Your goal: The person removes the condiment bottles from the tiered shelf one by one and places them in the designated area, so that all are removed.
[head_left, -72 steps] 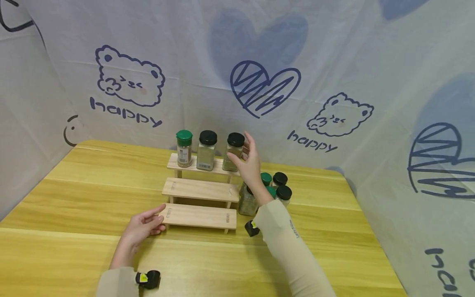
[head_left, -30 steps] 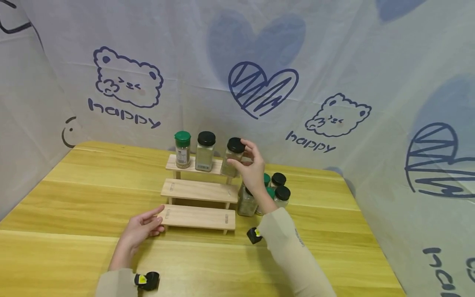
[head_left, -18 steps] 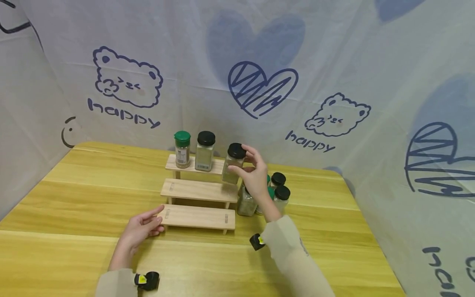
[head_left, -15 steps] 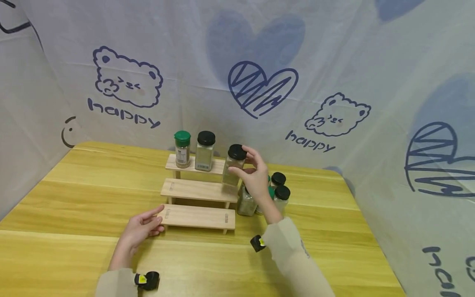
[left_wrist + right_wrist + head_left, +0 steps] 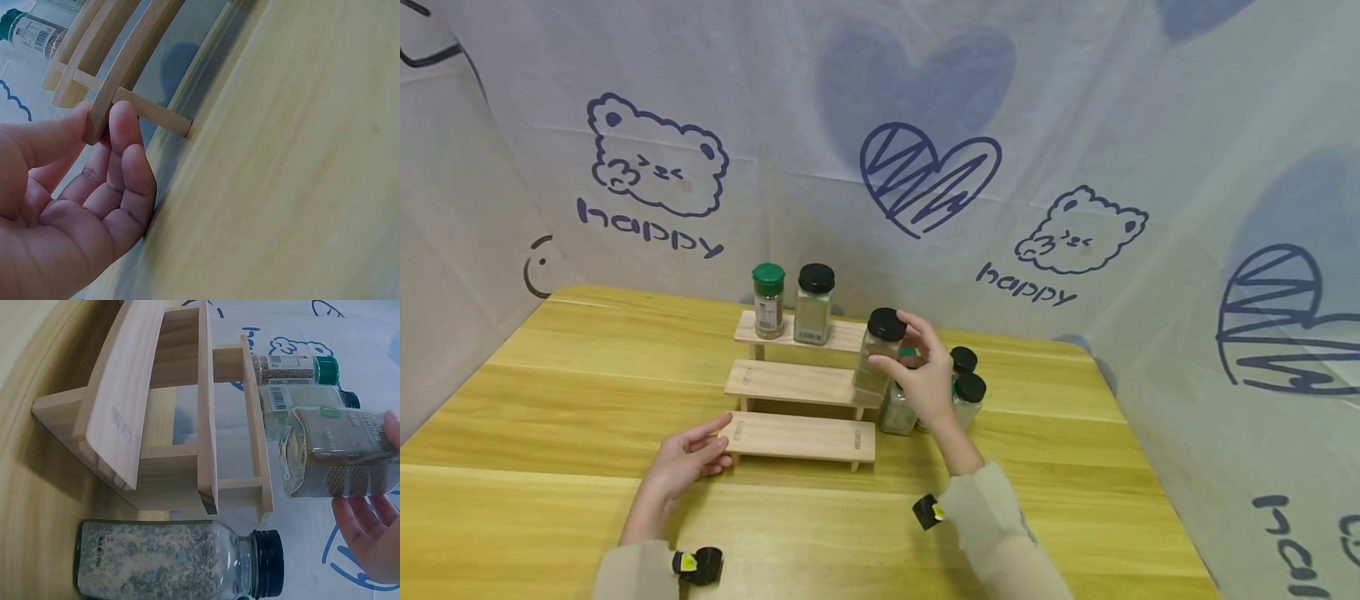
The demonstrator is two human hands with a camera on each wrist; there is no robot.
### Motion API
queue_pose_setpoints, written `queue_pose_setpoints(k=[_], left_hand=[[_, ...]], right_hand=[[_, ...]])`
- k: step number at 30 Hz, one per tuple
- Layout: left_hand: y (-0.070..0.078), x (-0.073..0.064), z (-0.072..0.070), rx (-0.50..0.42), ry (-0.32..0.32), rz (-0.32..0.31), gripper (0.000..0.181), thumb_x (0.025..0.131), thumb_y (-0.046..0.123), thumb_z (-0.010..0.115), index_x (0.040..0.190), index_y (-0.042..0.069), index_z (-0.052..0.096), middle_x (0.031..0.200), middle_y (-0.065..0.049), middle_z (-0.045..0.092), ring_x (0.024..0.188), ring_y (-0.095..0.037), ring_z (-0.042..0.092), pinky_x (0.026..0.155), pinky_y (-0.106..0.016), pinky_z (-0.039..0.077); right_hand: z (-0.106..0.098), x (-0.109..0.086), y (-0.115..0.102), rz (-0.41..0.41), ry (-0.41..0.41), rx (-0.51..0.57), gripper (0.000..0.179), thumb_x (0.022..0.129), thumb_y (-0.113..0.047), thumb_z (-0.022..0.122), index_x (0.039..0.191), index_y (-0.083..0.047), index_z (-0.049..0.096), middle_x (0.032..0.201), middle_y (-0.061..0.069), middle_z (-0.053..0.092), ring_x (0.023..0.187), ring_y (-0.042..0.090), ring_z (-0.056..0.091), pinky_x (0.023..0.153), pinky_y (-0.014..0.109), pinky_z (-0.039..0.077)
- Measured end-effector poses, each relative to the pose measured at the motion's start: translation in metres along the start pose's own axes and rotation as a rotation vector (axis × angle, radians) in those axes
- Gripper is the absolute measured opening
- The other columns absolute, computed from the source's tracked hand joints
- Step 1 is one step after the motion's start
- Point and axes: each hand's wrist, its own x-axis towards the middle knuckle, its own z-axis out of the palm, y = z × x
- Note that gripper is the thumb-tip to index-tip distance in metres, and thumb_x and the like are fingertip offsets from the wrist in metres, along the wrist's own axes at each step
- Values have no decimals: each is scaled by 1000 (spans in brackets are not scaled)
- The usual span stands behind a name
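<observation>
My right hand (image 5: 928, 379) grips a clear glass spice jar (image 5: 871, 382) with a black lid, thumb on one side and fingers on the other. In the right wrist view this jar (image 5: 344, 453) is off the boards, its base showing. The left hand (image 5: 679, 467) pinches the left end of the lowest board of a three-step wooden rack (image 5: 805, 437); in the left wrist view the thumb lies against the board (image 5: 125, 69) with fingers beneath. On the top step stand a green-lidded spice jar (image 5: 769, 302) and a black-lidded jar (image 5: 815, 306).
Right of the rack, several spice jars stand grouped on the wooden table (image 5: 1060, 467), among them a speckled black-lidded jar (image 5: 169, 559) close to the rack's side. My right hand partly hides them. A printed cloth (image 5: 820, 100) hangs behind the table.
The right hand has lifted the black-lidded jar off the right end of the top step and brought it forward, down and slightly right. The left hand keeps its place on the rack.
</observation>
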Motion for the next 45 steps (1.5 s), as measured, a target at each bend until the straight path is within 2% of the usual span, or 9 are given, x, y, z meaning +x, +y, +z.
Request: queue_pose_setpoints(k=[5, 10, 16, 23, 28, 32, 39, 45], left_hand=[[0, 1, 0, 2, 2, -1, 45, 92, 6, 50, 133, -4, 34, 80, 1, 60, 67, -10, 60, 63, -23, 51], [1, 0, 0, 3, 4, -3, 45, 92, 6, 50, 133, -3, 34, 80, 1, 60, 67, -10, 60, 63, -23, 51], [2, -1, 1, 6, 1, -1, 46, 92, 6, 50, 133, -4, 34, 81, 1, 59, 67, -10, 60, 63, -23, 51], [2, -1, 1, 1, -1, -2, 46, 91, 6, 50, 133, -3, 34, 80, 1, 60, 66, -9, 60, 64, -23, 51], [2, -1, 1, 8, 1, -1, 46, 92, 6, 50, 133, -3, 34, 81, 1, 59, 67, -9, 60, 63, -23, 51], [1, -1, 1, 7, 2, 1, 46, 91, 7, 51, 133, -3, 34, 81, 1, 59, 67, -10, 60, 63, -23, 51], [2, -2, 1, 4, 2, -2, 46, 92, 6, 50, 133, -3, 34, 81, 1, 59, 67, -9, 60, 64, -23, 51], [2, -1, 1, 3, 2, 1, 45, 92, 6, 49, 133, -4, 34, 80, 1, 60, 67, -9, 60, 63, -23, 51]], right_hand=[[-5, -7, -3, -3, 11, -11, 54, 67, 10, 71, 117, 10, 50, 96, 26, 56, 80, 17, 54, 61, 34, 49], [-8, -14, -3, -9, 23, -32, 54, 65, 12, 72, 115, 10, 50, 96, 26, 57, 78, 11, 55, 61, 37, 50], [-11, -22, -3, -44, 29, -43, 54, 64, 14, 72, 114, 12, 50, 98, 26, 54, 83, 16, 53, 61, 35, 50], [-20, -33, 15, -56, 24, -33, 57, 63, 16, 71, 116, 9, 50, 106, 23, 52, 86, 14, 53, 62, 32, 50], [-27, -41, 29, -58, 24, -29, 58, 63, 13, 72, 117, 6, 51, 101, 20, 54, 85, 11, 53, 61, 25, 49], [-31, -47, 32, -65, 19, -24, 58, 63, 13, 72, 117, 5, 51, 98, 21, 56, 84, 12, 54, 60, 25, 50], [-37, -58, 33, 21, 34, -34, 57, 64, 12, 72, 116, 5, 51, 98, 19, 56, 84, 14, 54, 63, 28, 49], [-38, -65, 24, 42, 26, -10, 55, 63, 16, 70, 114, 11, 49, 98, 23, 54, 83, 10, 53, 63, 20, 49]])
